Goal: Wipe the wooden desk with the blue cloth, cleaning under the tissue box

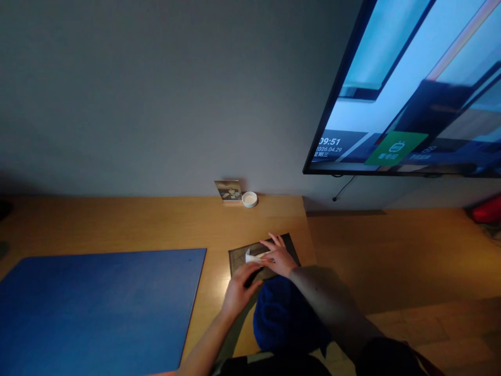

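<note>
Here, both hands meet over a dark mat (237, 257) near the right end of a wooden desk (117, 224). Right hand (278, 257) lies flat with fingers spread and loose, pressing down on a small white folded thing (253, 256), paper or cloth, cannot tell which; it sits on the mat, partly under that hand. Left hand (238, 287) comes in from below, fingers curled toward the near edge of the white thing; whether they pinch it cannot be told in the dim light. A dark blue cloth (282, 318) bunches just below the hands. Large blue mat (97, 308) covers the desk's left part, well apart. By the wall stand a small card (228, 190) and, just beside it, a white round dish (249, 199). A lit screen (410, 89) hangs at upper right.
</note>
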Available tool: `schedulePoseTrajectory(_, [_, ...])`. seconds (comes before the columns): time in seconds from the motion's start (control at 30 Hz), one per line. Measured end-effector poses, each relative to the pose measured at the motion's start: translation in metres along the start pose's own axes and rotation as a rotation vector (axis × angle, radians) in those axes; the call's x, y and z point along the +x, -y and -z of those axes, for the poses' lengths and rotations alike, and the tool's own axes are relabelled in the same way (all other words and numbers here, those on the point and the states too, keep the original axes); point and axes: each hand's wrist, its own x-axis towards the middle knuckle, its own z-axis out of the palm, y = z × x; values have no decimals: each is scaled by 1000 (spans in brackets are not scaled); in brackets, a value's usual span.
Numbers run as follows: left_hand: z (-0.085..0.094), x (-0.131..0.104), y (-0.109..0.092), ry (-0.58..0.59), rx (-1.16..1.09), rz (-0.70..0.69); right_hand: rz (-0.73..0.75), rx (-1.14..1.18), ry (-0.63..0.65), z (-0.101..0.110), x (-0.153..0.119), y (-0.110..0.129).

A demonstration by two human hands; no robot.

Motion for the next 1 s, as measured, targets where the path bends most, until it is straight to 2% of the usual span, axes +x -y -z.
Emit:
schedulePoseTrajectory(0.07, [-17,3,4,67,21,12,29,-28,27,1,2,-4])
schedulePoseTrajectory(0.17, [-31,23,3,156,56,106,112,-39,49,5,0,-9])
schedulePoseTrajectory(0.23, [-34,39,-3,202,62,136,142,-29,-89,6,-12,-8])
schedulePoseTrajectory(0.3, [-34,53,-10,227,75,169,96,-33,-346,2,-39,-2])
schedulePoseTrajectory(0.33, [-33,60,-12,230,86,196,95,-39,-424,-3,-56,1])
schedulePoseTrajectory(0.37, [-32,66,-15,230,98,225,137,-46,-426,-9,-76,3])
schedulePoseTrajectory(0.4, [-31,72,-16,229,108,252,216,-57,-342,-17,-96,5])
schedulePoseTrajectory(0.47, [-29,82,-20,237,119,294,377,-87,-2,-34,-133,4])
schedulePoseTrajectory(0.5, [-27,86,-21,255,114,306,397,-96,164,-41,-148,1])
schedulePoseTrajectory(0.57, [-22,86,-24,270,86,305,285,-93,391,-51,-172,-11])
schedulePoseTrajectory(0.63, [-15,75,-23,223,29,302,91,-72,453,-55,-190,-28])
schedulePoseTrajectory(0.67, [-10,65,-19,165,19,277,-20,-78,418,-54,-198,-39])
schedulePoseTrajectory(0.73, [0,39,-4,20,109,177,-269,-115,248,-45,-215,-64])
schedulePoseTrajectory(0.83, [13,-2,28,-77,614,-120,-672,-126,-173,-8,-225,-106])
schedulePoseTrajectory(0.9, [18,-19,48,-89,749,-274,-872,-80,-463,31,-206,-129])
schedulePoseTrajectory(0.93, [20,-24,55,-87,761,-326,-911,-50,-576,51,-185,-136])
schedulePoseTrajectory(1.0, [22,-29,67,-55,766,-367,-837,3,-677,86,-123,-139])
